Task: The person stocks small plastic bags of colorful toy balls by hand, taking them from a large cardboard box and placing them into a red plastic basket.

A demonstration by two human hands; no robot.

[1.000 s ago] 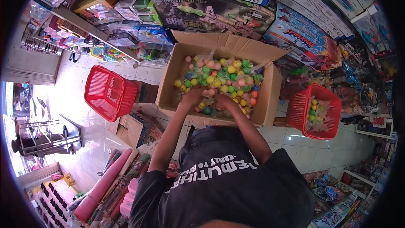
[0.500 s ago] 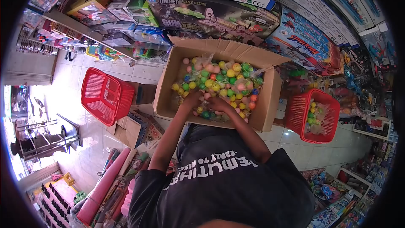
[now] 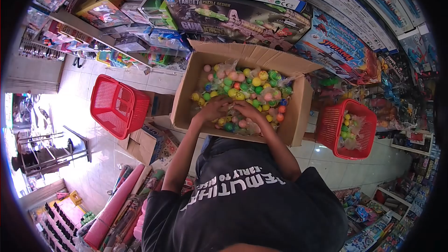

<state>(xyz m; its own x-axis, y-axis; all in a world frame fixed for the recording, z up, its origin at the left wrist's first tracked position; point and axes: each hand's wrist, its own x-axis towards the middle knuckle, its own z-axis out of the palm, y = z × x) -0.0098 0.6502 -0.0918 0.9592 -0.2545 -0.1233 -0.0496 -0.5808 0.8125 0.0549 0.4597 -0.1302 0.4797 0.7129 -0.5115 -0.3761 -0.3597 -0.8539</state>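
A cardboard box (image 3: 183,93) stands open in front of me, holding many small coloured balls (image 3: 235,94) in yellow, green, pink, orange and blue. Clear plastic bags (image 3: 229,65) wrap some of them. Over the near half of the box, my left hand (image 3: 213,108) and my right hand (image 3: 248,111) come together with curled fingers, the fingertips almost meeting just above the balls. What lies between the fingertips is too small and too covered to make out.
At the right, a red basket (image 3: 326,121) contains bagged balls. Another red basket (image 3: 103,105) stands at the left beside flattened cardboard (image 3: 140,142). Stacked toy boxes (image 3: 238,21) rise behind the cardboard box. Rolled material (image 3: 114,207) lies at the lower left.
Both hands have risen slightly from among the balls, and more of the fingers now shows. The fingertips remain close together. The baskets and box stay in place.
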